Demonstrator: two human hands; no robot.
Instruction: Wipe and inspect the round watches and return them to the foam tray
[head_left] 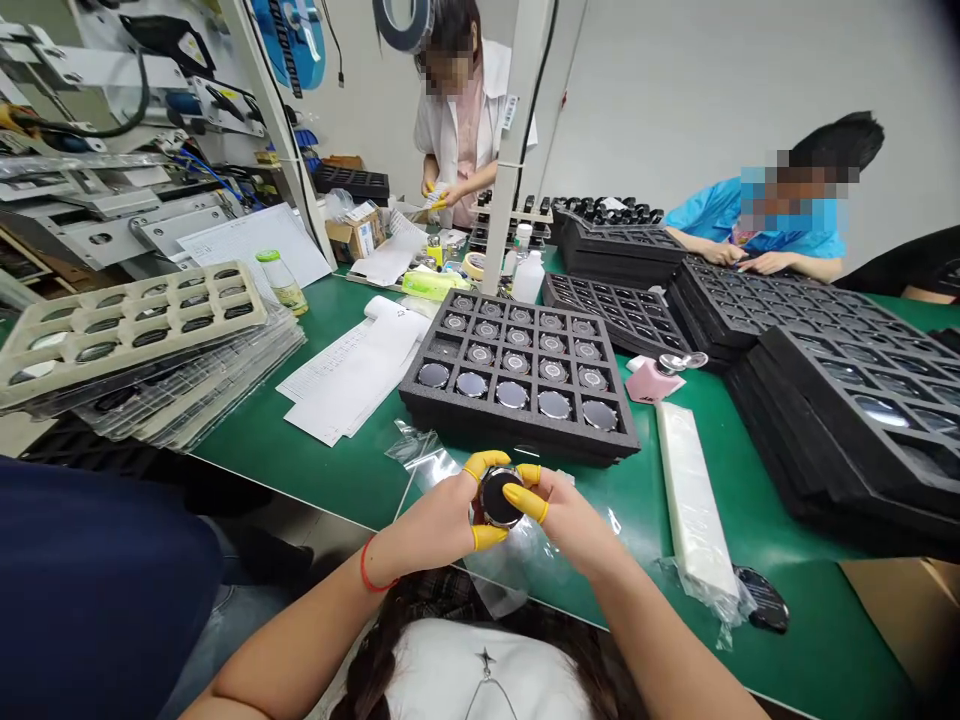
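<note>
Between my hands is a round black watch case (pixel 495 500) with a silvery rim, its dark face turned up toward me. My left hand (pixel 446 515) grips the case's left side, yellow finger cots on its fingertips. On the other side my right hand (pixel 566 510) also holds it, with the thumb laid across the dark face. Just beyond the hands stands a black foam tray (pixel 517 425) with round watch cases in its compartments. The front row shows smooth, shiny faces, while the rows behind show ringed surfaces. Clear plastic film (pixel 431 460) lies on the table by my hands.
Printed papers (pixel 352 375) and a cream tray of round parts (pixel 135 325) are on the left. To the right stand a pink pump bottle (pixel 654 380), a white stack of sheets (pixel 694 500) and stacked foam trays (pixel 832 450). Two people (pixel 469 120) work across the green table.
</note>
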